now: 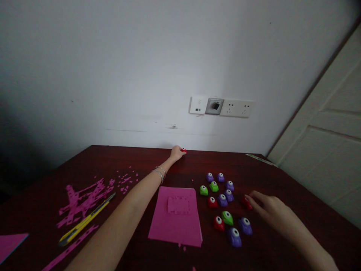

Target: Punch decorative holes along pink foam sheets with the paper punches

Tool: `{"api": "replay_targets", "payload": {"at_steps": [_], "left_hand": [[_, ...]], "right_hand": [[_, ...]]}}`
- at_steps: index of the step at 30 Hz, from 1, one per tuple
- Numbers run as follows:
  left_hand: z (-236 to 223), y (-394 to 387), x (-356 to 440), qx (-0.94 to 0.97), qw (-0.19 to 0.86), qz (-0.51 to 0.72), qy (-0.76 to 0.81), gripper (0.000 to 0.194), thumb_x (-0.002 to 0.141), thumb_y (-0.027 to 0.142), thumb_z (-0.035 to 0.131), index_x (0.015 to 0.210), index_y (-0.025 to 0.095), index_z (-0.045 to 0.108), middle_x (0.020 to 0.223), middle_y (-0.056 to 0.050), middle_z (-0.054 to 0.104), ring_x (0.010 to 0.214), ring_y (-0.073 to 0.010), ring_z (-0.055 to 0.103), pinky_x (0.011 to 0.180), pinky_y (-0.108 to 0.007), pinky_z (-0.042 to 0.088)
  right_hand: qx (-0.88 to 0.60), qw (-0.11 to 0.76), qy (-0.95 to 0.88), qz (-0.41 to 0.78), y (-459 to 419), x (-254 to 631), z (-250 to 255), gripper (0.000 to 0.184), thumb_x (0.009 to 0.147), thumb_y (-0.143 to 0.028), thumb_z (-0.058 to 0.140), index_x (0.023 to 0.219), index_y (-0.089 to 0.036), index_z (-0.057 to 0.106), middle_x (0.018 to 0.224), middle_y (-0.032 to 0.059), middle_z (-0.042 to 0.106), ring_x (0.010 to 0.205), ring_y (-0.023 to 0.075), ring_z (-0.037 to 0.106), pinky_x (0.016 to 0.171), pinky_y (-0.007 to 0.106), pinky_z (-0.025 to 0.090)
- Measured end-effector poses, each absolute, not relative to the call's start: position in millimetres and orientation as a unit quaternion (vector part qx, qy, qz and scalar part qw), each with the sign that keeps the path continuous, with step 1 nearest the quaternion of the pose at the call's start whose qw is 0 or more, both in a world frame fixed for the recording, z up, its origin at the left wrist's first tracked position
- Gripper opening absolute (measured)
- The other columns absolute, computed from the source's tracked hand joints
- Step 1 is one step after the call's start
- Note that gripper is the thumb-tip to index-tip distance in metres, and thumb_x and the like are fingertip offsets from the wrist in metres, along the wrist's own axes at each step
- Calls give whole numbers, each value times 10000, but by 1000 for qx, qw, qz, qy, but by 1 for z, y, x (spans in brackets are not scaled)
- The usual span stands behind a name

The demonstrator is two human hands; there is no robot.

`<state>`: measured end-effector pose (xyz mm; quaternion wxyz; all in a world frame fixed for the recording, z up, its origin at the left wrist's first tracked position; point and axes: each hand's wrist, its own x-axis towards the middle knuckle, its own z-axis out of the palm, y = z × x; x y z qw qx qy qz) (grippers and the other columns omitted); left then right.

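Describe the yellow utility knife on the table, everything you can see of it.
The yellow utility knife is slim and long, its handle plastic-looking, with a dark band along its length and a dark butt end. A narrow grey tip, apparently the blade, points away from the wearer and to the right. It lies flat and diagonal on the dark red-brown table, between pink paper scraps and a punched pink strip. Nobody is holding it.

Left fingers (182, 153) hold a red punch (184, 149) near the wall (141, 75); right fingers (253, 204) touch a second punch (246, 203).
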<state>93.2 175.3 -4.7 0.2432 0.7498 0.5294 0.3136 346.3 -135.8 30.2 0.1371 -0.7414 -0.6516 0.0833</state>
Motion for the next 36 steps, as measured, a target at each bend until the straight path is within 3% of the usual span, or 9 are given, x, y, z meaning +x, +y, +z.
{"api": "replay_targets", "payload": {"at_steps": [6, 13, 18, 28, 32, 36], "left_hand": [[19, 138, 64, 782, 273, 351, 437, 238, 647, 309, 673, 783, 114, 674, 696, -22, 641, 670, -138, 560, 618, -227, 383], [54, 52, 15, 813, 319, 349, 341, 331, 652, 330, 673, 910, 123, 653, 656, 1, 586, 571, -92, 485, 559, -217, 367], [64, -4, -8, 815, 343, 325, 334, 330, 640, 314, 684, 895, 112, 631, 645, 15, 538, 557, -80, 457, 532, -211, 363], [43, -29, -16, 817, 384, 276, 330, 325, 638, 309, 691, 896, 119, 641, 670, 7, 559, 583, -87, 481, 550, -213, 384], [38, -36, -10, 828, 374, 272, 317, 313, 640, 310, 695, 894, 136, 642, 702, 8, 571, 581, -81, 473, 551, -210, 382], [34, -48, -3, 846, 326, 291, 306, 274, 652, 306, 684, 866, 141, 640, 752, -2, 573, 615, -86, 483, 572, -210, 388]], "right_hand": [[-733, 142, -663, 57, -133, 337, 28, 292, 862, -426, 361, 762, -248, 570, 723, 31, 670, 681, 207, 638, 544, 249, 362], [-696, 156, -700, 45, -131, 313, 26, 264, 872, -378, 369, 782, -242, 577, 731, 24, 671, 656, 185, 637, 540, 230, 347], [-676, 173, -715, 30, -133, 290, 29, 287, 879, -359, 359, 737, -217, 565, 670, 37, 644, 600, 179, 608, 533, 235, 341], [-595, 348, -716, 112, -127, 251, 17, 297, 858, -362, 417, 862, -170, 643, 829, 77, 685, 742, 197, 622, 690, 277, 449], [-562, 367, -720, 178, -127, 216, 25, 330, 839, -387, 441, 860, -156, 676, 744, 56, 687, 650, 178, 614, 605, 257, 460], [-603, 351, -689, 198, -127, 184, 37, 377, 812, -449, 479, 856, -137, 685, 613, 30, 649, 505, 147, 561, 447, 220, 381]]}}
